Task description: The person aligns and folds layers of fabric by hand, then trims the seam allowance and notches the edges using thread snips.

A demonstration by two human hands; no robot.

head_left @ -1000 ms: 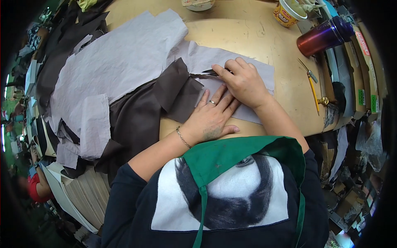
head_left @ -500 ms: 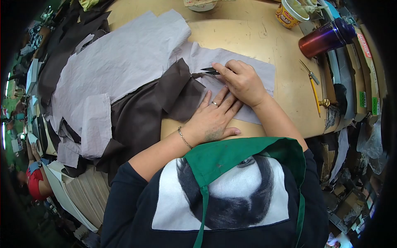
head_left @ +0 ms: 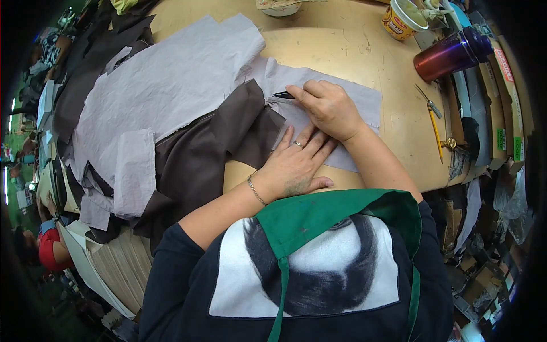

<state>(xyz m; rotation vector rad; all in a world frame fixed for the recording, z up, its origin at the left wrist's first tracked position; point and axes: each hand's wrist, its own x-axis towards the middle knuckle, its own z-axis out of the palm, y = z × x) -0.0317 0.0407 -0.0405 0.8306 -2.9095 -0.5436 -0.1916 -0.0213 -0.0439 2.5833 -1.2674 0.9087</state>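
Observation:
My left hand (head_left: 293, 168) lies flat with its fingers spread, pressing on pale grey-lilac cloth (head_left: 171, 74). My right hand (head_left: 331, 111) is closed around small black thread snips (head_left: 282, 95), most of which the fingers hide. The dark blades point left, at the seam where the pale cloth meets a folded dark brown cloth (head_left: 191, 154). Their tips appear close together, touching or nearly touching the seam. Brown folds rise just left of my left fingertips.
On the tan table (head_left: 336, 51), a purple-red bottle (head_left: 447, 60) and a yellow printed cup (head_left: 399, 23) stand at the upper right. A yellow pencil (head_left: 435, 134) lies below them. A person in red (head_left: 52, 251) is at the far left.
The snips' blades, visibly apart before, are now closer together. My right hand has shifted slightly and its fingers have tightened. My left hand stays flat on the cloth.

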